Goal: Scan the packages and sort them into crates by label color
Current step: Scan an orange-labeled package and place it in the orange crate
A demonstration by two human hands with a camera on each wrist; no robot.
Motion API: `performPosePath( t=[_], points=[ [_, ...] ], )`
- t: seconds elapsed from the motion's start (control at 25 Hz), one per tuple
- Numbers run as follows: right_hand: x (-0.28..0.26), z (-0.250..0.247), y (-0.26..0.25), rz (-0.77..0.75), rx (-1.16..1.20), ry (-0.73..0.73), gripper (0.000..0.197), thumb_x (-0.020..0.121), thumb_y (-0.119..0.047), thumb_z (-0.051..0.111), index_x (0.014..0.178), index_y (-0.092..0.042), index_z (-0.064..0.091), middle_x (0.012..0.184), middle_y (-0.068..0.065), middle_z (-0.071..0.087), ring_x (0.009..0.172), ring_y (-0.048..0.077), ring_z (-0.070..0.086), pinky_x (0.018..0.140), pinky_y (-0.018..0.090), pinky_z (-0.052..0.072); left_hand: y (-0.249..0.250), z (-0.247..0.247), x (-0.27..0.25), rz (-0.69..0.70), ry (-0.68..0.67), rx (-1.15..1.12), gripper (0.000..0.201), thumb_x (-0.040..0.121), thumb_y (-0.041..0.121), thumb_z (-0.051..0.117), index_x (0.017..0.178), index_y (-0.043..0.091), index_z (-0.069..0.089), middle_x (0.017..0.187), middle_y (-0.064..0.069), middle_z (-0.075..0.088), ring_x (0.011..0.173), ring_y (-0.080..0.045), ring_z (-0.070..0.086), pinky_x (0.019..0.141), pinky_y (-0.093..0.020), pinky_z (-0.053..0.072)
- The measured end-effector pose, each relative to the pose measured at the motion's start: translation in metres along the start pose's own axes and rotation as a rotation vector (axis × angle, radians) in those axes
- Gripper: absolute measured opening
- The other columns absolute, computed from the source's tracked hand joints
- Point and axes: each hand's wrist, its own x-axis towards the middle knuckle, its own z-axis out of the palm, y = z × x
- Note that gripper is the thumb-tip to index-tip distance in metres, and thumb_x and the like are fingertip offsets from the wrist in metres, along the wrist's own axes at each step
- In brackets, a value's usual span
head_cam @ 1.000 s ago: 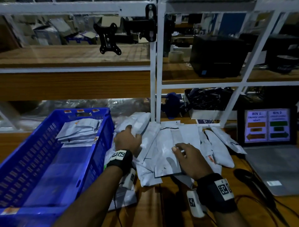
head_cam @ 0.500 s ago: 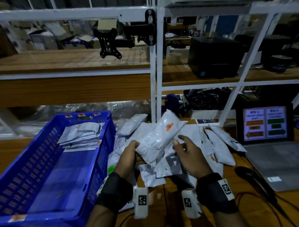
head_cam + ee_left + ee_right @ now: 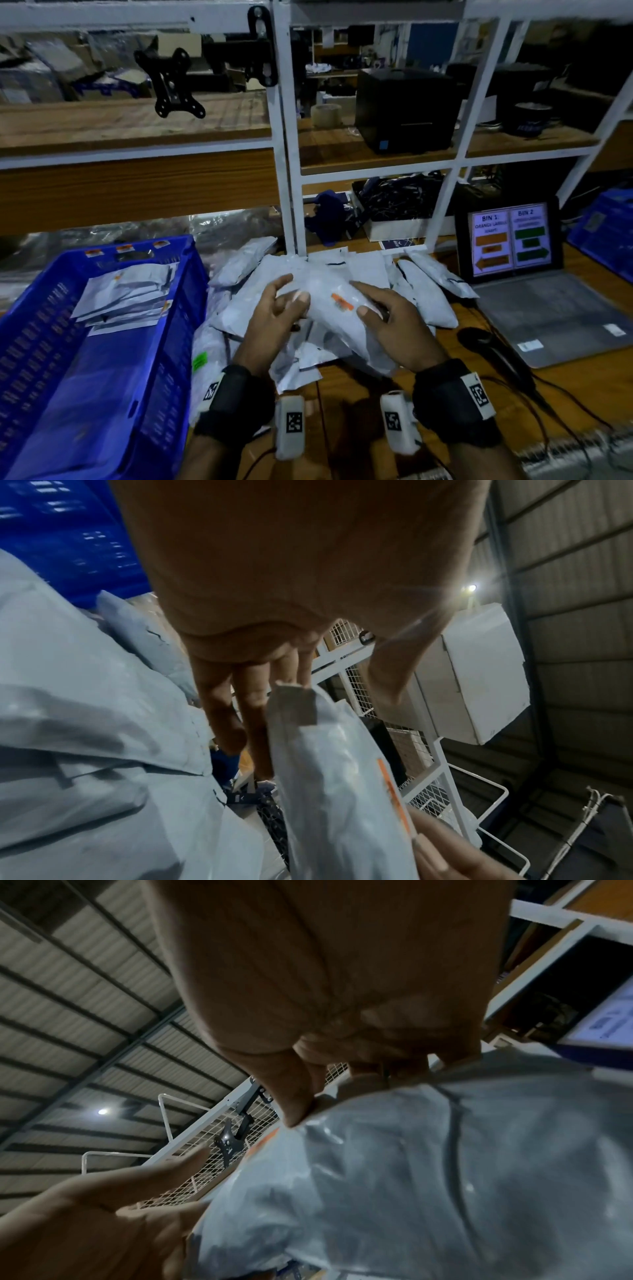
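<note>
Orange-labelled package is pinched by the right hand, left hand loosely open beside it; scanning seems next, with the scanner.

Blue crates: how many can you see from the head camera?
2. One blue crate sits on the left beside the pile of packages; a second blue crate shows partly at the right edge behind the laptop. Others may be hidden.
</note>
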Motion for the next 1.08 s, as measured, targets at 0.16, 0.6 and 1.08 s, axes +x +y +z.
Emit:
performPosePath(
  t=[0.16,0.6,1.08],
  points=[
    [0.01,-0.036,0.017,-0.087,-0.214,-0.047,0.043,0.094,-0.039,0.055,0.136,-0.046,0.062,0.121,-0.015,0.066,0.12,0.012,0.059,0.106,0.045,0.049,0.009,0.033,0.009,-0.029,-0.128,0.114,0.038,0.093,0.026,0.079,0.128,0.019,0.068,0.112,-0.004,0.08,0.105,-0.024,0.077,0.084,-0.043,0.065],
    [0.019,-0.189,0.168,0.59,-0.755,-0.022,0.049,0.098,-0.052,0.048,0.128,-0.016,0.064,0.135,0.016,0.063,0.123,0.035,0.06,0.101,0.041,0.048,-0.034,0.151,0.041,-0.048,0.097,-0.006,0.022,0.099,0.013,0.072,0.117,0.0,0.07,0.097,-0.017,0.078,0.084,-0.016,0.079,0.07,-0.032,0.064],
    [-0.003,-0.225,0.241,0.593,-0.347,-0.212,0.022,0.101,-0.042,0.06,0.097,-0.021,0.066,0.092,0.0,0.071,0.088,0.018,0.067,0.075,0.031,0.048,-0.086,0.217,0.05,-0.07,0.274,-0.147,0.029,0.099,0.016,0.073,0.125,0.005,0.069,0.116,-0.013,0.079,0.108,-0.036,0.075,0.094,-0.058,0.06]
  ],
)
